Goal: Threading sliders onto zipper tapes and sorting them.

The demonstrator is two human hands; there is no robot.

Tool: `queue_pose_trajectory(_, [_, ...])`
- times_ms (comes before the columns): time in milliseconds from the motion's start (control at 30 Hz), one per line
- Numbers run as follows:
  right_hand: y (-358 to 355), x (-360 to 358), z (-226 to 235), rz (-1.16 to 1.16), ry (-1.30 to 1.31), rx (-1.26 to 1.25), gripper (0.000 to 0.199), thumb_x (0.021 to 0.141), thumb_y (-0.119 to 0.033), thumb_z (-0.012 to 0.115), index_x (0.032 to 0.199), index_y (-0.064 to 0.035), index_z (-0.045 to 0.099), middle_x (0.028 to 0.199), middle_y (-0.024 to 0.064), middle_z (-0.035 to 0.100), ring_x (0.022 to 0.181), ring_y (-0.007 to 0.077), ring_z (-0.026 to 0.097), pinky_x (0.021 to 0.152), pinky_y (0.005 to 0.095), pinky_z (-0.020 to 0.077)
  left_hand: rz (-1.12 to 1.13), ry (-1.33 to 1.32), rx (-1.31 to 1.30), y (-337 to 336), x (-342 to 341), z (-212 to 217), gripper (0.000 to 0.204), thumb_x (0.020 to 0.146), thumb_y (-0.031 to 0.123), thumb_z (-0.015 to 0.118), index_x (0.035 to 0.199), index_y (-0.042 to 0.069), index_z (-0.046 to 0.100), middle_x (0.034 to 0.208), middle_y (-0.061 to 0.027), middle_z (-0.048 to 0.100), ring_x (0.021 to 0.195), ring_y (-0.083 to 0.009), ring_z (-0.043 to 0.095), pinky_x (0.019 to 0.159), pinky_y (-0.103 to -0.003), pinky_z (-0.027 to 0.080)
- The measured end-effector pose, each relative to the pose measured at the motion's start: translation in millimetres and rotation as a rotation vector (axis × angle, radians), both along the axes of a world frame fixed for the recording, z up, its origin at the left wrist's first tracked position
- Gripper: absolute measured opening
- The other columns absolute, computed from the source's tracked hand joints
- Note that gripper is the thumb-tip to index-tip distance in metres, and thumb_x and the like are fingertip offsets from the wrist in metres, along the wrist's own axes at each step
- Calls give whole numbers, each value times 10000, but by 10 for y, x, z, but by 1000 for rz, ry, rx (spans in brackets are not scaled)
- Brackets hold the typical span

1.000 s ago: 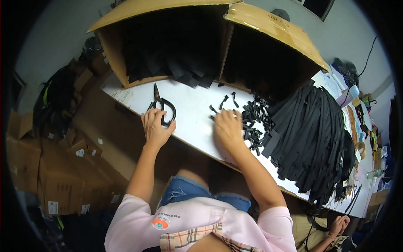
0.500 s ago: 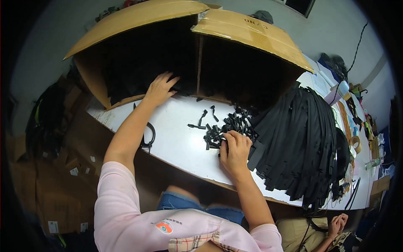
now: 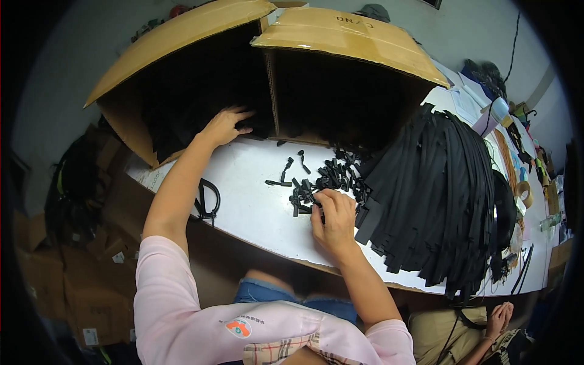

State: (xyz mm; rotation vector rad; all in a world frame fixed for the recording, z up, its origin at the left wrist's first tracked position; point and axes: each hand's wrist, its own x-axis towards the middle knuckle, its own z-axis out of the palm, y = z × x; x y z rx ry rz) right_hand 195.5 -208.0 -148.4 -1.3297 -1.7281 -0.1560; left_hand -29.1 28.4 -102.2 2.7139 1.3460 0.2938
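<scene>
My left hand point(image 3: 224, 128) is at the mouth of the left cardboard box point(image 3: 125, 125), fingers spread and slightly blurred. It holds nothing that I can see; dark material fills the shadowed inside. My right hand point(image 3: 336, 220) is curled at the near edge of a pile of small black plastic pieces point(image 3: 334, 176). Between its thumb and bent fingers a dark bit shows, apparently one of these pieces, partly hidden. A few loose pieces point(image 3: 286, 173) lie left of the pile. Right of my right hand, a thick bundle of flat black straps point(image 3: 426, 207) hangs over the table edge.
Black-handled scissors point(image 3: 210, 201) lie at the white table's point(image 3: 255, 213) front edge, by my left forearm. A second open box point(image 3: 359, 36) adjoins the first. A tape roll point(image 3: 523, 191) sits farther right. Another person's hands point(image 3: 500, 319) show at lower right.
The view has shifted slightly. My left hand is still at the box mouth, its fingers now pointing more to the right. My right hand stays curled at the pile's near edge.
</scene>
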Motion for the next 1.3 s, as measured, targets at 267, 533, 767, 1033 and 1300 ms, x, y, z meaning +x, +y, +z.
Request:
queue_pose_trajectory(267, [21, -95, 7, 43, 42, 2, 270, 621, -19, 577, 889, -24, 541, 873, 93, 523, 770, 235, 495, 701, 336, 354, 35, 30, 165, -67, -146, -151, 416, 804, 382, 483, 1164, 175, 491, 1235, -116, 423, 1183, -276, 335, 1009, -387, 224])
queue_pose_trajectory(533, [8, 29, -30, 3, 78, -17, 271, 632, -25, 579, 899, -23, 532, 898, 120, 527, 804, 260, 506, 709, 347, 377, 54, -360, 386, 18, -75, -179, 301, 782, 214, 569, 1039, 58, 567, 1047, -104, 567, 1015, -279, 504, 922, -348, 353])
queue_pose_trajectory(767, [-13, 1, -53, 37, 107, 29, 273, 600, -38, 564, 868, -9, 524, 840, 94, 490, 748, 229, 465, 662, 325, 359, -224, -388, 605, -300, 30, -43, 187, 788, 66, 551, 947, -30, 564, 925, -145, 596, 873, -300, 565, 877, -403, 394])
queue_pose_trajectory(1033, [42, 0, -117, 41, 128, -53, 269, 599, -11, 575, 864, -4, 528, 865, 130, 523, 787, 263, 510, 663, 344, 402, -111, -615, 754, -632, 506, 255, 158, 766, 73, 596, 882, -33, 583, 759, -155, 601, 644, -265, 596, 577, -280, 466])
queue_pose_trajectory(1300, [25, -94, 65, 93, 204, -48, 255, 670, -52, 573, 912, 6, 520, 884, 131, 527, 790, 267, 505, 690, 344, 405, -195, -838, 736, -985, 695, 730, 212, 801, 189, 577, 761, -19, 569, 545, -62, 502, 442, -114, 451, 410, -210, 360])
